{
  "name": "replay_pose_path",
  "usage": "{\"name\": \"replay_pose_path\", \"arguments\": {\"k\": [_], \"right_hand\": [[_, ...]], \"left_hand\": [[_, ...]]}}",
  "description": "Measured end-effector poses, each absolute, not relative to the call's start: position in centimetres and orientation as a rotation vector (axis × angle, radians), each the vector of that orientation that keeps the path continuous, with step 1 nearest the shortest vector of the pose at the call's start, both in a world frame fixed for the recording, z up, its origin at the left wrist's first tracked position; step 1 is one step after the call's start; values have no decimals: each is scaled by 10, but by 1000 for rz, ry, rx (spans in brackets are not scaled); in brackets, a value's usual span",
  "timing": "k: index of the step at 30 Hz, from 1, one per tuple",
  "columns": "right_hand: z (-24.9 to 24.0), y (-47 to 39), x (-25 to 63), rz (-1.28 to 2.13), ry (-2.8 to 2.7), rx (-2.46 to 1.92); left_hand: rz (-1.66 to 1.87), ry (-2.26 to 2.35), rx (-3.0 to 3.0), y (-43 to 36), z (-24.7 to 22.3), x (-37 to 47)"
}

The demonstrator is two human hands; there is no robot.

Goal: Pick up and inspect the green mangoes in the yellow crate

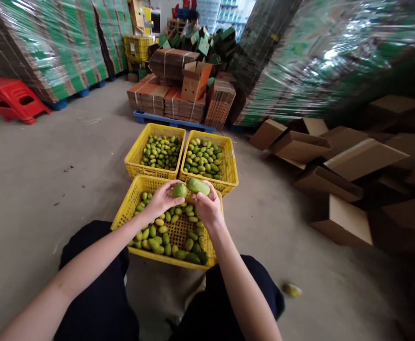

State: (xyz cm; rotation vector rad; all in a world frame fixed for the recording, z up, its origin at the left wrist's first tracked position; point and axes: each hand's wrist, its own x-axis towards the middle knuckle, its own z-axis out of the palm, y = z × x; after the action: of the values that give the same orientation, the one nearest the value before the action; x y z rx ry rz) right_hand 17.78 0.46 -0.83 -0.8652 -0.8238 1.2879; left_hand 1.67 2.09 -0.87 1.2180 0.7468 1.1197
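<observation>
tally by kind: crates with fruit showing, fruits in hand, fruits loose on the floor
Yellow perforated plastic crates with fruit showing: 3
Green oval fruits held, one in the left hand, one in the right hand: 2
Yellow-green fruit, blurred, loose on the grey floor: 1
Total: 6

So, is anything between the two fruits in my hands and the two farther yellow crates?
Only rims, seemingly lower than the rounder-looking fruit in your left hand and the longer fruit in your right hand: those of the near crate, left far crate and right far crate. Nothing else visible stands between.
</observation>
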Motion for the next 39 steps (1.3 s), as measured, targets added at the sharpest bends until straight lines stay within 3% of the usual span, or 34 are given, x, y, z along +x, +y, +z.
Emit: {"name": "replay_pose_path", "arguments": {"k": [5,14,21,31,39], "right_hand": [[-9,-4,174,1281,-993,-847],[-16,-7,166,840,-1259,-1028],[-13,-7,170,687,-1368,-1109],[-6,-10,172,1459,-1029,-949],[-9,-6,167,1422,-944,-981]], "left_hand": [[1208,740,1368,22,-6,7],[1150,768,1418,26,-7,-2],[1102,782,1386,29,-10,-1],[830,799,915,33,0,-6],[863,802,812,34,-7,-2]]}}
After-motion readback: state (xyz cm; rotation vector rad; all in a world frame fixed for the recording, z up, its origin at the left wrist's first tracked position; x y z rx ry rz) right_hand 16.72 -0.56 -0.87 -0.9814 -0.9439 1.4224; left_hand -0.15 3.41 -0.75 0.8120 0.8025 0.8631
